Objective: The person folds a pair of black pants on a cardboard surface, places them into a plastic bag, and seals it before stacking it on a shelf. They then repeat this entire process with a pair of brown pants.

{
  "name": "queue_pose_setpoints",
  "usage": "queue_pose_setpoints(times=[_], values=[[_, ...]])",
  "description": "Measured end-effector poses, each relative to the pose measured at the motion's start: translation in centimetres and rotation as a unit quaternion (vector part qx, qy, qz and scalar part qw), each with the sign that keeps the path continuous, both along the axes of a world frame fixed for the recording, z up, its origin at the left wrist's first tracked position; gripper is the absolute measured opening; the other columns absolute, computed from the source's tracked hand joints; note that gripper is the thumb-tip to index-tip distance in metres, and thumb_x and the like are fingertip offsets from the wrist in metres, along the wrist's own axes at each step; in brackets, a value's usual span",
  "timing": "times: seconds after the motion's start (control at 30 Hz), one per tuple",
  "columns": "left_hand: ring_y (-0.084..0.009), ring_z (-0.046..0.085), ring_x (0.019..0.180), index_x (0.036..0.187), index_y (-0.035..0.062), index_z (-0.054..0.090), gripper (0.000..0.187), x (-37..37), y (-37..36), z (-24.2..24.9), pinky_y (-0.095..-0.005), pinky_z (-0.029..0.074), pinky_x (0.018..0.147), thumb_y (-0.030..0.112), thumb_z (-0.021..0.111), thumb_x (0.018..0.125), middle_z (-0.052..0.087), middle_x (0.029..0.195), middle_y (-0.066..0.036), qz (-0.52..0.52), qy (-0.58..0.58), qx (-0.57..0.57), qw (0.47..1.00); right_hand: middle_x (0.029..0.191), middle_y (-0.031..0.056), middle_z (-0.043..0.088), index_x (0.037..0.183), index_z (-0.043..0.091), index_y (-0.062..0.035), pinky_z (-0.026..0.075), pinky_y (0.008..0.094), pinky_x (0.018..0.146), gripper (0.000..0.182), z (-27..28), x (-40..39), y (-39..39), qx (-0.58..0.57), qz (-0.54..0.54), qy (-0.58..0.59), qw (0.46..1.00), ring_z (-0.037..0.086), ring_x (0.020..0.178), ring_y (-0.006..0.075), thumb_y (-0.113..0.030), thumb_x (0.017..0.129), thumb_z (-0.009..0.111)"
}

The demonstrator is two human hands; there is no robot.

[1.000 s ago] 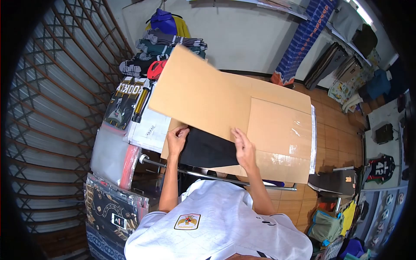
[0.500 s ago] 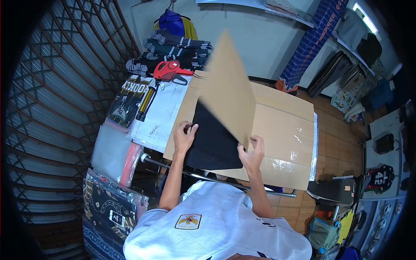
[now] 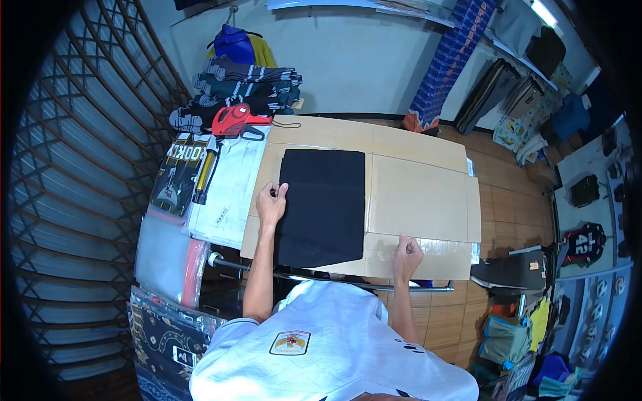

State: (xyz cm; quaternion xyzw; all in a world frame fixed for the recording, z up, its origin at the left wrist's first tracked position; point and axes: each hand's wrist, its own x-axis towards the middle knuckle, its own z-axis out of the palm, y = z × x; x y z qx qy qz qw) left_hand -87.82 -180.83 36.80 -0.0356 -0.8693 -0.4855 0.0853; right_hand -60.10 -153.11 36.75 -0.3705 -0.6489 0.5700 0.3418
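A folded black cloth (image 3: 322, 207) lies flat on the cardboard base (image 3: 321, 137). At its left edge is my left hand (image 3: 271, 204), thumb and fingers pinched together on the fabric. To the right of the cloth a loose cardboard sheet (image 3: 420, 197) rests flat on the base. My right hand (image 3: 408, 258) is closed with curled fingers just below the sheet's lower edge. Its thumb tip reaches that edge, and nothing shows inside the fingers.
Left of the cardboard lie a red tagging gun (image 3: 242, 121), a yellow-and-black tool (image 3: 206, 175) and a packed black jersey (image 3: 179, 170). Folded dark clothes (image 3: 247, 87) are stacked behind. A metal rail (image 3: 374, 287) runs along the front edge. A folding gate (image 3: 80, 200) stands at left.
The cardboard sheet, raised and tilted over the cloth before, now lies flat at the right. My right hand has moved right and down. My left hand stays at the cloth's left edge.
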Motion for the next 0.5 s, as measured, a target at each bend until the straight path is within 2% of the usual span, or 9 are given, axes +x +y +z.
queue_pose_setpoints(times=[0.1,0.13,0.23,0.3,0.33,0.37,0.43,0.47,0.5], values=[[-0.0219,0.056,0.060,0.076,0.0001,0.065,0.038,-0.4,-0.6,0.0,-0.0393,0.047,0.063,0.031,0.079,0.092,0.060,0.063,-0.007,-0.009,-0.051,0.019,0.998,0.061,-0.0050,0.049,0.067,0.050,-0.0051,0.032,0.0232,0.051,0.042,0.9,-0.9,-0.5,0.033,0.037,-0.014,0.999,0.042,0.057,0.0021,-0.017,0.104,0.066],[-0.0202,0.060,0.062,0.085,0.0000,0.067,0.031,-0.4,-0.7,0.2,-0.0386,0.051,0.065,0.027,0.081,0.090,0.065,0.067,-0.008,-0.013,-0.052,0.001,0.999,0.061,-0.0036,0.051,0.069,0.051,-0.0040,0.035,0.0232,0.052,0.041,1.1,-1.5,-0.5,0.051,0.056,-0.018,0.997,0.044,0.058,0.0030,-0.018,0.104,0.066],[-0.0267,0.069,0.076,0.106,-0.0005,0.067,0.027,-0.1,-0.1,0.7,-0.0410,0.056,0.077,0.018,0.080,0.090,0.071,0.086,-0.014,-0.016,-0.021,0.037,0.999,0.069,0.0041,0.064,0.081,0.062,0.0009,0.049,0.0281,0.062,0.027,2.1,-4.2,-0.8,0.140,0.120,-0.102,0.978,0.062,0.064,0.0123,-0.017,0.101,0.068],[-0.0329,0.069,0.096,0.121,-0.0007,0.061,0.037,0.1,0.4,0.4,-0.0428,0.054,0.090,0.011,0.077,0.090,0.069,0.106,-0.020,-0.027,0.038,-0.007,0.999,0.082,0.0121,0.071,0.093,0.068,-0.0006,0.055,0.0356,0.072,0.016,4.1,-6.7,-1.6,0.192,0.156,-0.083,0.965,0.069,0.075,0.0214,-0.016,0.096,0.071],[-0.0360,0.068,0.106,0.129,-0.0008,0.059,0.044,0.8,1.0,1.8,-0.0437,0.054,0.096,0.008,0.075,0.089,0.068,0.116,-0.022,-0.031,0.068,-0.029,0.997,0.089,0.0161,0.075,0.098,0.071,-0.0014,0.057,0.0394,0.078,0.015,5.0,-8.0,-1.9,0.218,0.175,-0.073,0.957,0.073,0.081,0.0260,-0.016,0.094,0.072],[-0.0439,0.056,0.127,0.139,-0.0032,0.051,0.052,2.1,1.6,3.1,-0.0478,0.045,0.108,0.005,0.069,0.091,0.056,0.133,-0.027,-0.054,0.036,-0.042,0.997,0.100,0.0175,0.074,0.105,0.071,-0.0020,0.055,0.0419,0.086,0.018,5.3,-9.3,-1.9,0.252,0.197,-0.075,0.944,0.071,0.092,0.0295,-0.016,0.093,0.071],[-0.0479,0.048,0.134,0.144,-0.0059,0.047,0.057,4.0,3.1,4.7,-0.0509,0.040,0.113,0.007,0.067,0.092,0.050,0.140,-0.032,-0.068,0.080,-0.090,0.990,0.122,0.0204,0.072,0.119,0.071,-0.0031,0.052,0.0469,0.103,0.029,5.8,-11.7,-1.8,0.319,0.241,-0.078,0.913,0.067,0.115,0.0364,-0.015,0.093,0.070],[-0.0524,0.044,0.136,0.147,-0.0075,0.044,0.060,4.6,3.9,4.5,-0.0544,0.036,0.116,0.010,0.065,0.094,0.045,0.144,-0.038,-0.069,0.087,-0.098,0.989,0.128,0.0207,0.069,0.123,0.070,-0.0035,0.049,0.0475,0.105,0.033,5.5,-13.0,-1.8,0.345,0.254,-0.082,0.900,0.063,0.120,0.0371,-0.016,0.093,0.069],[-0.0595,0.034,0.143,0.153,-0.0086,0.036,0.067,5.0,4.5,4.7,-0.0595,0.029,0.121,0.017,0.064,0.098,0.033,0.152,-0.044,-0.094,0.050,-0.078,0.991,0.133,0.0210,0.066,0.127,0.068,-0.0039,0.047,0.0481,0.108,0.037,5.2,-14.2,-1.9,0.371,0.267,-0.086,0.886,0.060,0.125,0.0378,-0.017,0.093,0.069]])
